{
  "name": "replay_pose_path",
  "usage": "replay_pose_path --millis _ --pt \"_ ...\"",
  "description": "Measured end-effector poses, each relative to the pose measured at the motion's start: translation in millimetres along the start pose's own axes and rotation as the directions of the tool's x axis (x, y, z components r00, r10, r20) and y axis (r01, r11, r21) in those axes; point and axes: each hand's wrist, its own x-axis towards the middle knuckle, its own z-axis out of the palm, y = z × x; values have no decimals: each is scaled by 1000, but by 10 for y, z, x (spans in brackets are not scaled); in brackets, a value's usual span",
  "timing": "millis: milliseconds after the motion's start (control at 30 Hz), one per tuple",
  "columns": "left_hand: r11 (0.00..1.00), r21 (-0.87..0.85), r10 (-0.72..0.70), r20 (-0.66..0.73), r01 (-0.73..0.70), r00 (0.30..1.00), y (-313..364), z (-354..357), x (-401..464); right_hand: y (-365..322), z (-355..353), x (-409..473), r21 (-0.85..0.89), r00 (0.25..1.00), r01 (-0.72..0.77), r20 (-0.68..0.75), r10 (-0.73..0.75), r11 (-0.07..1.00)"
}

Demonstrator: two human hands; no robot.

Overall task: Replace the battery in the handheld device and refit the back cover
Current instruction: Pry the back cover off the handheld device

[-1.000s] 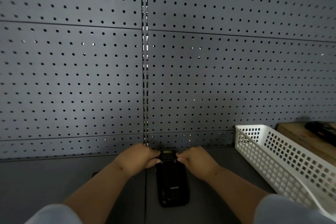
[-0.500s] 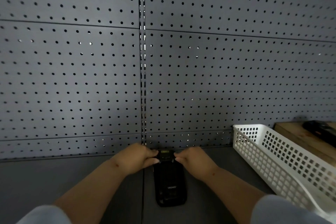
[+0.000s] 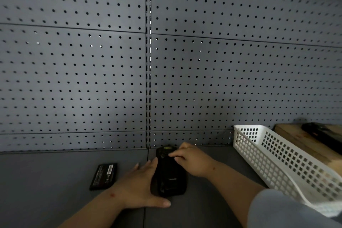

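Black and shiny, the long handheld device (image 3: 169, 176) lies back side up on the flat grey table (image 3: 46, 181), close to the grey wall full of little holes (image 3: 74, 79). Its far end almost reaches the bottom of that wall. I can see small pale letters on its back, but they are too tiny to read.

The person's left hand (image 3: 142, 185) is spread flat and open. It rests against the left side of the device, with the thumb curling round the near end. It is bracing the device, not pinching it.

The right hand (image 3: 192, 161) sits on the far end of the device. Its fingers (image 3: 177, 154) are bent and press down on the top part. I cannot tell if they are pinching anything.

A flat black battery with a white label (image 3: 104, 176) lies on the table to the left of the left hand, near it but not touching.

On the right stands a long white plastic basket with square holes (image 3: 277, 159). Behind it is a brown wooden board (image 3: 299, 137) with a dark blurry thing (image 3: 322, 133) lying on top.
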Motion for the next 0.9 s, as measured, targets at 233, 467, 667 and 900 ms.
replay_pose_path --millis 233,467,667,900 --pt "999 -38 -32 -58 30 998 -62 83 20 -52 49 55 -42 999 -7 -33 5 999" --pt "1000 -19 -15 -103 13 995 -100 124 41 -172 -25 198 -40 993 -89 78 92 995" --pt "1000 -12 -4 -115 3 993 -91 112 23 -224 -92 253 -100 981 -103 155 118 990" --pt "1000 -24 -12 -94 10 996 -107 106 31 -207 -102 255 -11 984 -115 134 115 993"
